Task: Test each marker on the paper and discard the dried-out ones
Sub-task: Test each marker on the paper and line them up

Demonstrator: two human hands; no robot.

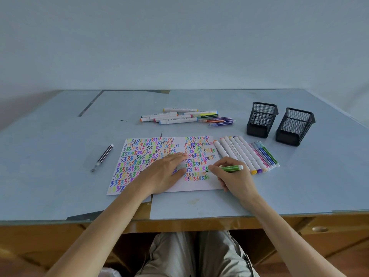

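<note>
**Head view: right hand marking paper with green marker, left hand pinning the sheet**

Nearest the camera: person's lap in grey trousers [179, 254] is showing under the desk edge [199, 222], both forearms reaching forward over it.

Right hand [229, 176] is pinching a green marker [231, 168] between thumb and fingers, tip pointing left and touching the paper [199, 186] near its lower right, white end pointing right.

Left hand [165, 172] is lying palm down on the paper's middle, fingers extended and close together. A small grey cap [180, 166] is sitting under or against its fingertips; cannot tell whether it's gripped or just trapped.

Paper is lying flat on the blue-grey tabletop [60, 176], mostly covered in rows of multicoloured zigzag squiggles, bottom right strip left blank.

Just right of the paper: a neat row of markers [245, 154] lying side by side, fat white-barrelled ones nearest the sheet, thin coloured ones on the outside.

Left of the paper, well apart: a single dark striped marker [102, 157] lying alone, angled.

Further back, beyond the paper: a loose pile of markers [185, 116], mixed fat and thin, lying roughly crosswise.

Far right: two black mesh pen holders [261, 118] [294, 126] standing upright beside each other, just behind the neat row. Contents not visible from this angle.
</note>
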